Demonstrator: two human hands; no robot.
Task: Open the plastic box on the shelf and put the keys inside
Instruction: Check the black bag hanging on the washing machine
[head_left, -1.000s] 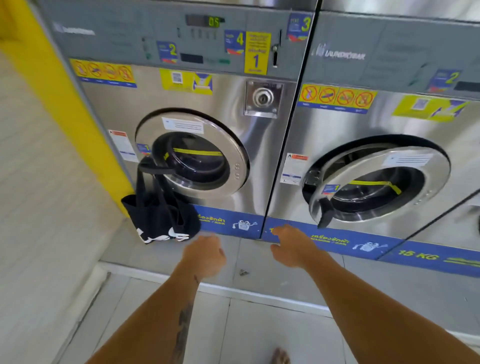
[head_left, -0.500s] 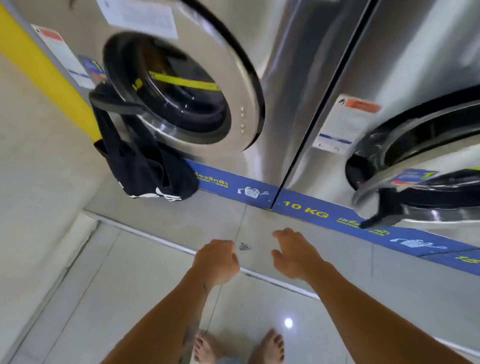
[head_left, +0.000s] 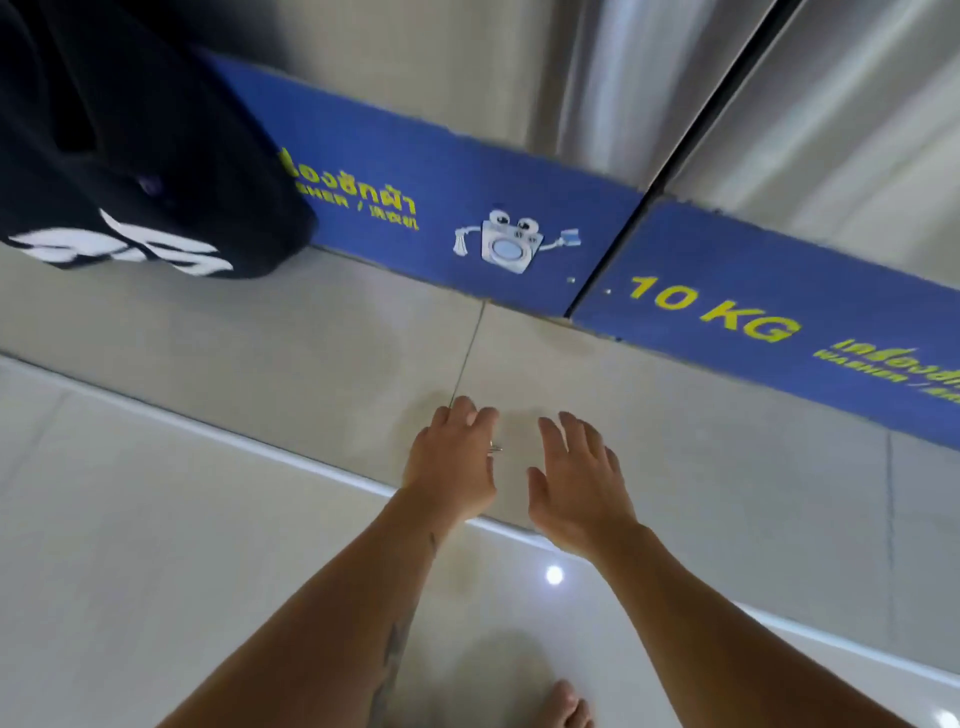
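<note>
The small metal keys (head_left: 495, 448) lie on the raised tiled ledge (head_left: 311, 364) in front of the washing machines; only a sliver of metal shows at the thumb side of my left hand (head_left: 452, 462). That hand rests palm down on the ledge with its fingers curled over the keys. My right hand (head_left: 576, 478) hovers just to the right, palm down, fingers spread, holding nothing. No plastic box or shelf is in view.
A black bag with white print (head_left: 130, 171) hangs at the upper left, its bottom near the ledge. Stainless washer fronts with a blue base strip (head_left: 519, 197) rise behind the ledge. The ledge edge (head_left: 208, 426) drops to glossy floor tiles, where my bare foot (head_left: 569, 706) stands.
The view has dropped close to the ledge. My left hand moved right onto the keys and curled over them; my right hand came down beside it and spread its fingers.
</note>
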